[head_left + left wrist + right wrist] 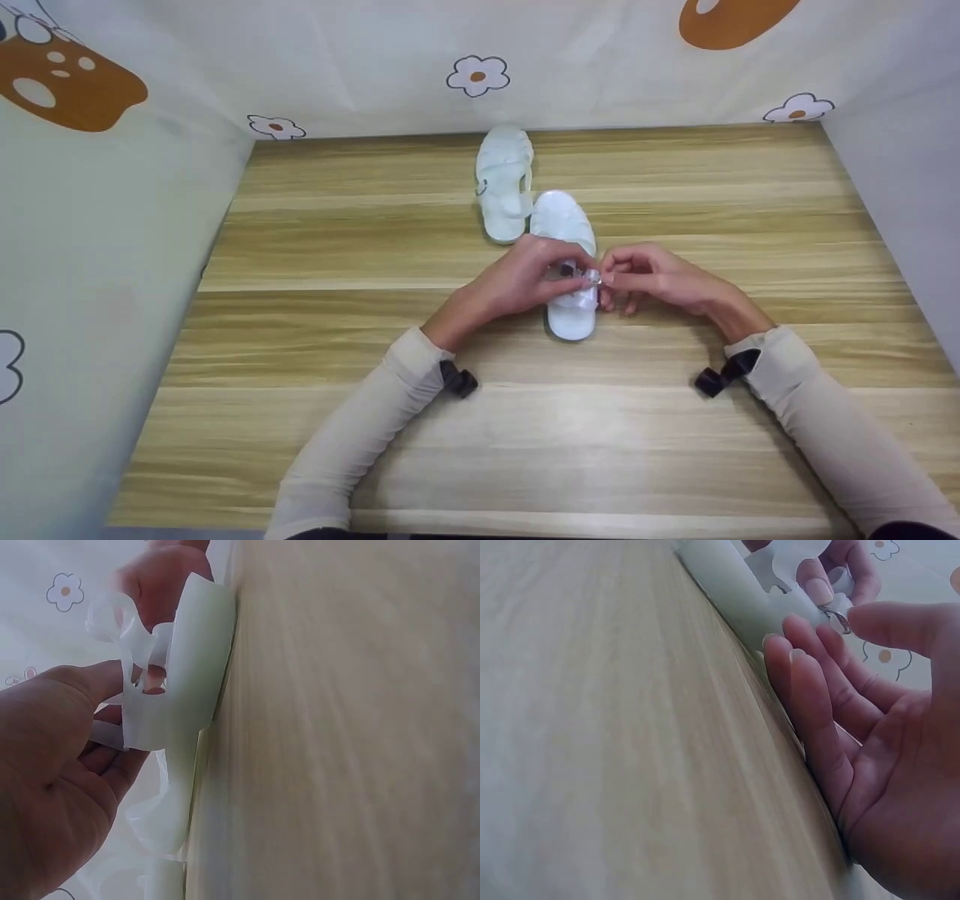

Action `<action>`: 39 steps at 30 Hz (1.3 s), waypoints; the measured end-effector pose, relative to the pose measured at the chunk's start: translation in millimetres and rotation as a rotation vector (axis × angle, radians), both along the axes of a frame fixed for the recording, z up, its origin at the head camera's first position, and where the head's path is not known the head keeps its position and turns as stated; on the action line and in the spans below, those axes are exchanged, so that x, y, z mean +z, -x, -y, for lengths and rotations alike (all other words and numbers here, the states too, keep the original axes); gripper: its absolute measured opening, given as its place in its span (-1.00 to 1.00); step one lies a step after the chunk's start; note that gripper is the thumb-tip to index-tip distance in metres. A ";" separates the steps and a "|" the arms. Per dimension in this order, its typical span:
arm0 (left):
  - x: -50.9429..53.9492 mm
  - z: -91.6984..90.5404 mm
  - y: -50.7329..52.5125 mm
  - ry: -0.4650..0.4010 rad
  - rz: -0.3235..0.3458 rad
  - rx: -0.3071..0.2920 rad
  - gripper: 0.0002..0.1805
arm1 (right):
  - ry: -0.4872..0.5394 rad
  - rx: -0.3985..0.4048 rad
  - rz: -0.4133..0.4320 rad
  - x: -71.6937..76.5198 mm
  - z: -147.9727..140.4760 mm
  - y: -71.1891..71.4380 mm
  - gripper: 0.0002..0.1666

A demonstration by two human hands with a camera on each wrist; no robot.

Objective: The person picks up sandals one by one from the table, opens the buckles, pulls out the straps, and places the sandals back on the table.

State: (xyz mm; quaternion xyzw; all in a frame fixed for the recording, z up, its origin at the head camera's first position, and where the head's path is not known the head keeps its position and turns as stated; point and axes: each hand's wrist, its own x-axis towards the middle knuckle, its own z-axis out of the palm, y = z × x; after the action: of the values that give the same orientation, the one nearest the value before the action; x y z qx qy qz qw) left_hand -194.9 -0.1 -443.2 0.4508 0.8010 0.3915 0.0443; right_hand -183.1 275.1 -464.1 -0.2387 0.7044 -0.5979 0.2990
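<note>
A white sandal (571, 322) lies on the wooden surface, toe pointing away. The left hand (525, 279) pinches its translucent ankle strap (142, 724) between thumb and fingers, over the heel half. From the other side the right hand (664, 281) meets it, thumb and index finger at the small metal buckle (836, 618) on the sandal's outer edge; its other fingers are loosely bent beside the sole (731, 592). The fingertips partly hide the buckle and strap end.
A second pale sandal (501, 217) lies behind and left of the first, close to its toe. The wood-grain tabletop (337, 337) is bordered by patterned cloth walls (375, 82) at the back and sides. Each wrist carries a black camera mount (459, 380).
</note>
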 end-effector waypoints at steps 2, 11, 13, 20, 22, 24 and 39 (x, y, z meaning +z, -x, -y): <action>-0.2 0.6 0.1 -0.010 0.014 -0.003 -0.76 | -0.001 -0.001 0.010 0.3 0.1 -0.3 -0.69; -1.6 1.2 0.0 -0.072 0.065 -0.010 -0.81 | -0.010 0.004 0.002 0.9 0.6 -0.4 -0.73; -1.3 1.1 0.3 -0.073 0.062 -0.012 -0.80 | -0.003 0.009 0.004 0.4 0.2 0.0 -0.74; 0.7 2.9 1.8 -0.050 0.063 0.003 -0.74 | 0.073 0.022 0.038 0.2 -4.0 0.8 -0.75; 1.7 3.9 2.8 -0.043 0.061 -0.004 -0.74 | 0.099 0.020 0.061 0.6 -5.1 0.9 -0.68; 2.5 5.1 3.6 -0.042 0.064 -0.013 -0.73 | 0.101 0.021 0.060 0.7 -5.6 1.1 -0.68; 4.1 2.9 -1.0 0.019 0.123 0.071 -0.73 | 0.121 -0.003 0.014 -4.0 -8.5 2.7 -0.85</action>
State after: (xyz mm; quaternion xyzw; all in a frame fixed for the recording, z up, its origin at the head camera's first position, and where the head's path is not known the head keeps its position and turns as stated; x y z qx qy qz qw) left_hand -193.9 -3.0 -439.1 0.3966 0.8160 0.4120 0.0837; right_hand -185.8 283.6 -468.1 -0.2511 0.6652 -0.6414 0.2882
